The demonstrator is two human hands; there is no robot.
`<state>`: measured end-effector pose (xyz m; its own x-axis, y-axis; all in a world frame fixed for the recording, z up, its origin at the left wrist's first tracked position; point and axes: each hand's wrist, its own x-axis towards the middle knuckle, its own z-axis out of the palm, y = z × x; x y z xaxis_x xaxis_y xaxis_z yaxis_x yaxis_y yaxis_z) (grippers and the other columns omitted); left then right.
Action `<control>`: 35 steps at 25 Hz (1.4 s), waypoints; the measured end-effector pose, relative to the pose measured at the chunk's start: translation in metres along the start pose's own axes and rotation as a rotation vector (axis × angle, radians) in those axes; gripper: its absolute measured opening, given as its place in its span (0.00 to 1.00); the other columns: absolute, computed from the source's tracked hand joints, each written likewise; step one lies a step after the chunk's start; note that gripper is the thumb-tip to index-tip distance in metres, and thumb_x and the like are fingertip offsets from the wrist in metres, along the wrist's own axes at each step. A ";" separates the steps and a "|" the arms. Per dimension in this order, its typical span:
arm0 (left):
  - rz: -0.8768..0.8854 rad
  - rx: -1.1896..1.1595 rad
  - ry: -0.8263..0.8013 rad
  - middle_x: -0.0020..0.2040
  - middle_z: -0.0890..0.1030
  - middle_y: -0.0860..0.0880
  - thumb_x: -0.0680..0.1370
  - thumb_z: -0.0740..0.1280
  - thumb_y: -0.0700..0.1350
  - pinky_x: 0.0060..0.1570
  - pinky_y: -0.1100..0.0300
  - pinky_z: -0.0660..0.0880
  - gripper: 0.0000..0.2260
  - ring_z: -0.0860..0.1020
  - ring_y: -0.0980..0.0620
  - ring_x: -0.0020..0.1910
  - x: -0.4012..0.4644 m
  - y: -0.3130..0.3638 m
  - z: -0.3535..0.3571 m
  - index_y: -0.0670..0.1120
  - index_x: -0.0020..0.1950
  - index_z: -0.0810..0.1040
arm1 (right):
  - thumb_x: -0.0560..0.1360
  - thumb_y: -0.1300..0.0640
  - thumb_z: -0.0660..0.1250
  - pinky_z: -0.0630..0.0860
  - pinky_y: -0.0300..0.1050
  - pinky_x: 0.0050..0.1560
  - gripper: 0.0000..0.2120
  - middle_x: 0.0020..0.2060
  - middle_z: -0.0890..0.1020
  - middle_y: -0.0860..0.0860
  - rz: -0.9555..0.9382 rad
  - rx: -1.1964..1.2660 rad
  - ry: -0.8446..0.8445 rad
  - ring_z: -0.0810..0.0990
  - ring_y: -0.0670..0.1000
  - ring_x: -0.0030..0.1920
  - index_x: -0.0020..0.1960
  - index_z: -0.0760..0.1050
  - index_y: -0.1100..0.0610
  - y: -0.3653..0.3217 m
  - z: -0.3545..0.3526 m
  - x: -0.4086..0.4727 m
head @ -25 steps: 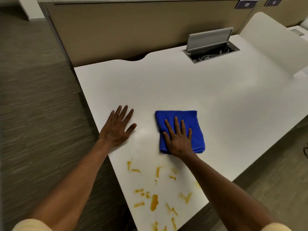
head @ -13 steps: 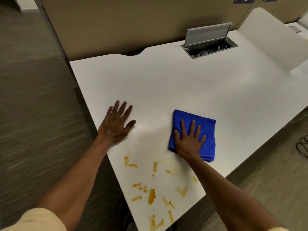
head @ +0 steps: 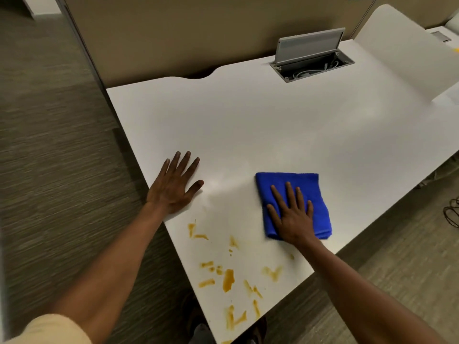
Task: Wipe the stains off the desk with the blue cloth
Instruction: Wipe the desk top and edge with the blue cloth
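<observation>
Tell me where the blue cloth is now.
In the head view, the blue cloth lies flat on the desk under the right hand, right of the stains.

The right hand covers the near-middle of the blue cloth, so the fabric under the palm can't be seen. Desk is cut off by the right edge and at the bottom, where the lowest of the stains runs out of view. Cables inside the cable box are too small to sort out. Blue signs at the top edge are clipped, text unreadable. Shoes under the desk's near corner are partly hidden. Floor at left is blurred. Dark cords at the right edge are cut off.
</observation>
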<state>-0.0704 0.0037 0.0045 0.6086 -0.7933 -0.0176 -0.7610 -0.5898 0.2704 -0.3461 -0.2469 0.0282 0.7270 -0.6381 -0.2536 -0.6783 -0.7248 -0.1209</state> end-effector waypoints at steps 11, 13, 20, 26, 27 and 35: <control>0.006 -0.011 0.041 0.86 0.46 0.49 0.81 0.39 0.69 0.83 0.46 0.44 0.35 0.45 0.45 0.85 -0.010 0.000 0.004 0.54 0.85 0.46 | 0.85 0.34 0.39 0.30 0.58 0.80 0.26 0.83 0.37 0.39 -0.720 -0.108 -0.077 0.34 0.51 0.83 0.82 0.39 0.32 -0.053 0.017 -0.032; -0.046 -0.049 0.103 0.86 0.49 0.48 0.82 0.40 0.68 0.83 0.43 0.45 0.34 0.46 0.44 0.85 -0.010 0.000 0.006 0.54 0.86 0.48 | 0.84 0.34 0.38 0.33 0.58 0.81 0.26 0.83 0.36 0.39 -0.505 -0.097 -0.036 0.35 0.51 0.83 0.81 0.37 0.31 -0.054 0.013 -0.024; -0.154 -0.157 0.203 0.85 0.55 0.45 0.84 0.44 0.64 0.83 0.44 0.47 0.32 0.51 0.43 0.84 -0.009 -0.003 0.007 0.51 0.85 0.53 | 0.84 0.37 0.42 0.37 0.65 0.81 0.28 0.84 0.45 0.42 -0.431 0.070 -0.022 0.37 0.52 0.84 0.84 0.47 0.38 -0.164 0.045 -0.049; -0.167 -0.110 0.129 0.86 0.50 0.47 0.81 0.40 0.67 0.82 0.45 0.43 0.35 0.48 0.46 0.85 -0.010 0.003 -0.001 0.53 0.86 0.49 | 0.86 0.40 0.52 0.35 0.55 0.82 0.23 0.82 0.52 0.35 -0.806 0.105 -0.171 0.42 0.46 0.84 0.80 0.59 0.33 -0.069 0.015 -0.033; -0.176 -0.097 0.128 0.86 0.50 0.47 0.81 0.40 0.67 0.82 0.44 0.44 0.35 0.48 0.46 0.85 -0.010 0.003 -0.001 0.53 0.86 0.48 | 0.85 0.41 0.52 0.37 0.57 0.82 0.23 0.82 0.52 0.35 -0.697 0.127 -0.129 0.42 0.46 0.84 0.80 0.60 0.34 -0.074 0.014 -0.028; -0.180 -0.088 0.106 0.86 0.49 0.48 0.81 0.38 0.67 0.82 0.45 0.42 0.34 0.47 0.48 0.85 -0.014 0.000 -0.002 0.54 0.85 0.47 | 0.85 0.34 0.50 0.35 0.55 0.82 0.25 0.82 0.58 0.37 -0.804 0.176 -0.128 0.44 0.45 0.84 0.79 0.66 0.38 -0.130 0.040 -0.070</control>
<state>-0.0779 0.0150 0.0066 0.7566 -0.6534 0.0263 -0.6179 -0.7013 0.3554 -0.3132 -0.0972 0.0228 0.9863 0.0989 -0.1317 0.0281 -0.8888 -0.4574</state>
